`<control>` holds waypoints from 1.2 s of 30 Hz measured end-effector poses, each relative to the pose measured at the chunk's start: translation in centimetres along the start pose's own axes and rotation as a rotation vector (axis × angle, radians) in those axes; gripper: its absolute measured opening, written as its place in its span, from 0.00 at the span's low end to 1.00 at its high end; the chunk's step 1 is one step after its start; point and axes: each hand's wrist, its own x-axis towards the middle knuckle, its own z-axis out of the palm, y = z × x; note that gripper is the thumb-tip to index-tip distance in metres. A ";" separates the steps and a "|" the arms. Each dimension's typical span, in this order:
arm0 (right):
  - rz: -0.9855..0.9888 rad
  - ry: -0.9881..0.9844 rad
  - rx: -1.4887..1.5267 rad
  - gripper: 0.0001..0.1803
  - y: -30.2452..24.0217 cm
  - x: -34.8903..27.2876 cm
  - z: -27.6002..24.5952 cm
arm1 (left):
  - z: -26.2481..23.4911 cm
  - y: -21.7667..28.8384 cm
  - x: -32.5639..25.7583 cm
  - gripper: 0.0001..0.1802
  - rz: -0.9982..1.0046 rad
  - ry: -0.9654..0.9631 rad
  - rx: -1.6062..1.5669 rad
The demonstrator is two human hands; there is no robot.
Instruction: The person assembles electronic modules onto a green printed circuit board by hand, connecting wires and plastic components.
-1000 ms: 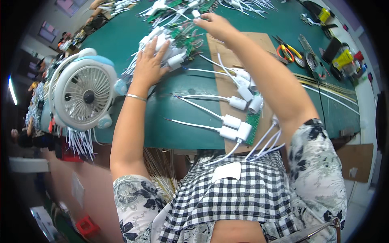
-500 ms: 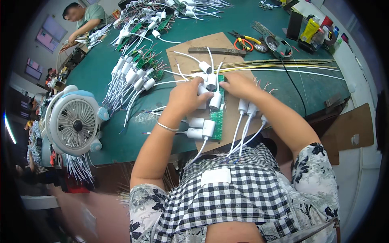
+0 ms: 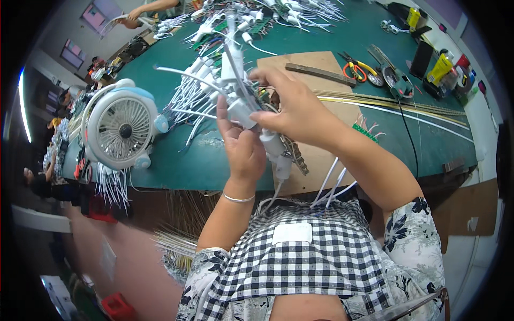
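Raised above the table in both my hands is a strip of green circuit board with several white cylindrical sockets (image 3: 242,113) and white cables on it. The board's brownish edge (image 3: 297,159) faces me, and the strip stands tilted, partly blurred. My left hand (image 3: 245,152) supports the sockets from below and the left. From the right, my right hand (image 3: 297,109) grips the strip with thumb and fingers. Beneath lies a brown flat board (image 3: 316,63). Under my right forearm are more white cables (image 3: 327,184) and small green circuit boards (image 3: 365,131).
A white fan (image 3: 124,131) stands at the left. Bundles of socketed cables (image 3: 201,80) lie beyond my left hand. Long thin rods (image 3: 396,106), pliers (image 3: 354,69), a metal bar (image 3: 320,74) and a green power tool (image 3: 399,83) lie to the right. Another person's hand (image 3: 131,20) shows at far left.
The socketed strip has come up off the brown board and tipped, its far end rising. Both hands moved left with it, and my left hand turned to hold it from below. The view shifted.
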 end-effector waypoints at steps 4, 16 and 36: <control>0.335 -0.168 0.291 0.26 4.2 0.7 1.0 | -2.5 -0.2 -0.1 0.43 -0.189 0.323 0.160; 0.138 0.121 0.286 0.23 1.8 -3.0 5.1 | -0.2 9.2 1.4 0.27 0.429 -0.422 2.045; -0.038 0.205 0.503 0.14 -0.2 -6.0 4.0 | -0.3 7.6 2.4 0.15 0.444 -0.756 1.425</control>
